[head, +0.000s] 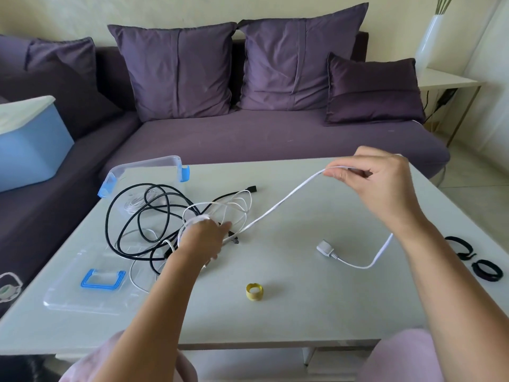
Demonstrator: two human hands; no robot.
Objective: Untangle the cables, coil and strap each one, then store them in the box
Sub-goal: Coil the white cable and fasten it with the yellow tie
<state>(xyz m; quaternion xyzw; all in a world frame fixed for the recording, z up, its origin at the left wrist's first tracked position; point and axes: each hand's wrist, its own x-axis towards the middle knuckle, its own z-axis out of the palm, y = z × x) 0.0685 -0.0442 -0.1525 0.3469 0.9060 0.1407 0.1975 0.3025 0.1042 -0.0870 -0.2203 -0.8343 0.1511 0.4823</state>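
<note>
A tangle of black and white cables (pixel 154 216) lies on the pale table (pixel 289 312), left of centre. My left hand (pixel 205 238) reaches into the tangle and has white cable looped over its knuckles; its fingers are blurred. My right hand (pixel 377 183) is raised above the table and pinches a flat white cable (pixel 278 206), which runs down to the tangle. That cable's other end trails behind my right wrist to a white plug (pixel 325 248) lying on the table. The clear box (pixel 132 177) with blue clips stands behind the tangle.
The box's clear lid (pixel 91 288) with a blue handle lies at the front left. A yellow strap roll (pixel 254 292) sits near the front middle. Black straps (pixel 473 260) lie at the table's right edge. A purple sofa (pixel 248 133) and a blue bin (pixel 27 144) are behind.
</note>
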